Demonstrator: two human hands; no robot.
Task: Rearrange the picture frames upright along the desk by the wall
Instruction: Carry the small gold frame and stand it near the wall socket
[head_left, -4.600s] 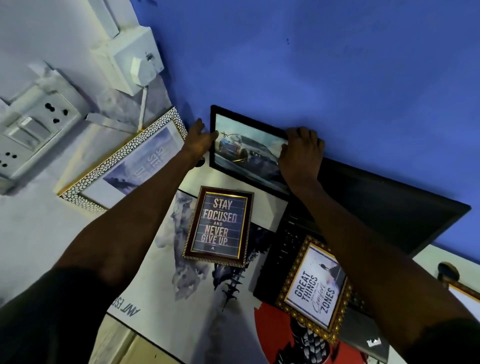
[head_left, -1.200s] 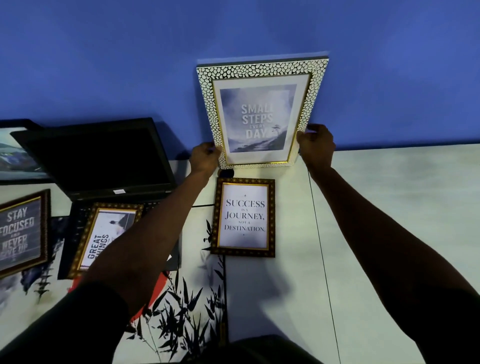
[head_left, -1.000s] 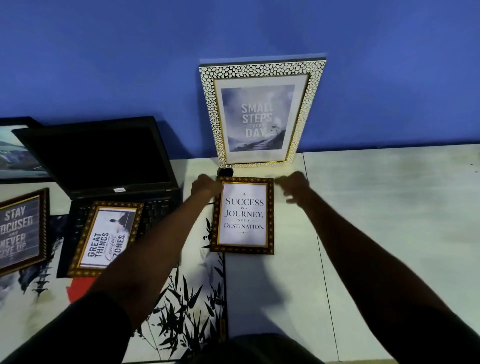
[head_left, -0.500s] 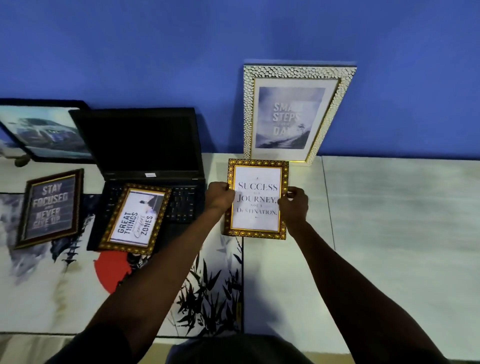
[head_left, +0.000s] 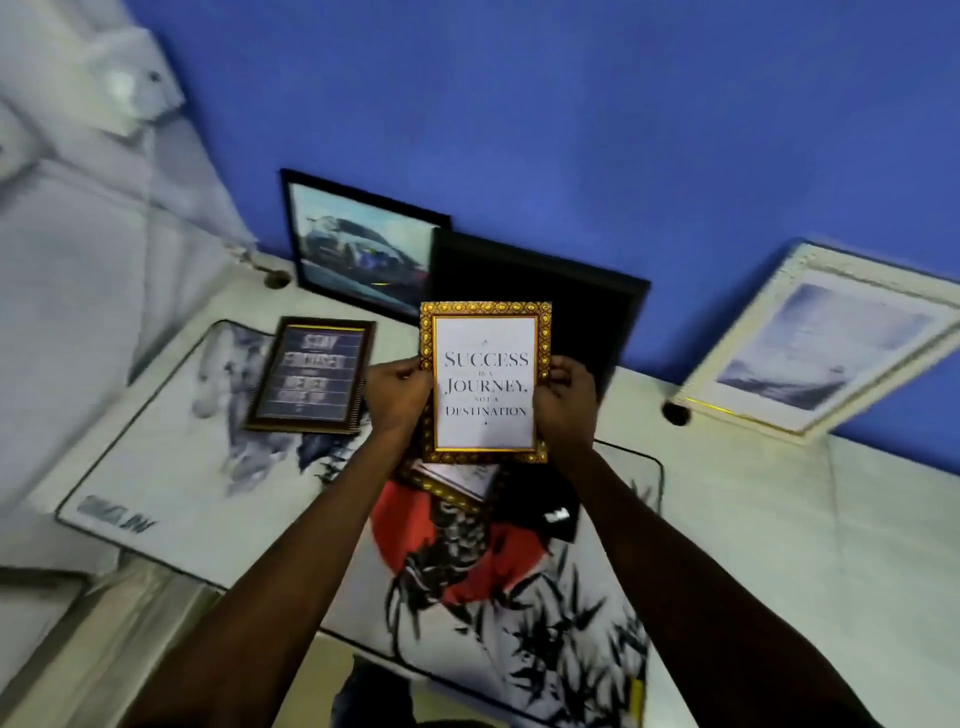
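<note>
both hands (head_left: 397, 397) (head_left: 566, 402) gripping the gold frame (head_left: 485, 382) by its sides, mid-picture, off the table (head_left: 779, 519) | I see car frame (head_left: 358, 249) leaning on wall, upper middle

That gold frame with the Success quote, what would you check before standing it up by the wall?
1. Grip: left hand and right hand hold the gold frame by its side edges. Ok.
2. Lifted off the desk: ok.
3. Orientation: text reads upright. Ok.
4. Free wall spot: laptop and car picture fill the wall straight ahead; a gap shows before the white frame. Cannot tell if wide enough.
5. Back stand: hidden. Cannot tell.
6. Remaining work: dark frame lies flat. Not ok.
</note>
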